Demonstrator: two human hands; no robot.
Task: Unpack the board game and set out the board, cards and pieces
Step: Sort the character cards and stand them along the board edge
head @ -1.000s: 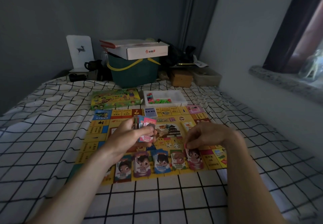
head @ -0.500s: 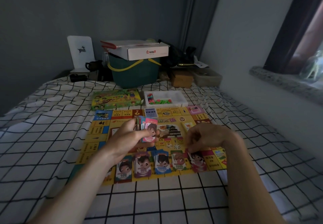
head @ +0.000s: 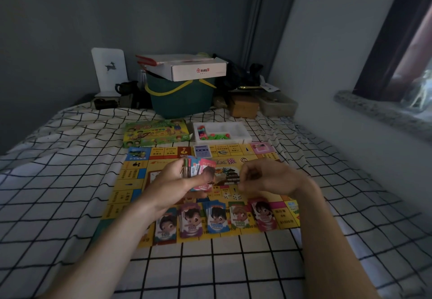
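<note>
Cards being sorted onto the board, with a loose fan at risk of spilling.

A fanned stack of cards (head: 199, 173) is gripped in the left hand (head: 174, 182) above the board (head: 131, 182); the right hand (head: 268, 178), at 3 o'clock of it, is curled, its contents not discernible. Five piles (head: 216, 217) are laid at 6 o'clock. If the fan slips, the sorted piles could be scattered.

So from where I'm sitting, the board (head: 131, 182) lies flat on the bed (head: 58, 193), with a row of card piles (head: 215, 219) along its near edge. Behind it, the game box (head: 155, 133) sits left of the pieces tray (head: 243, 133); a basket (head: 182, 102) further back.
</note>
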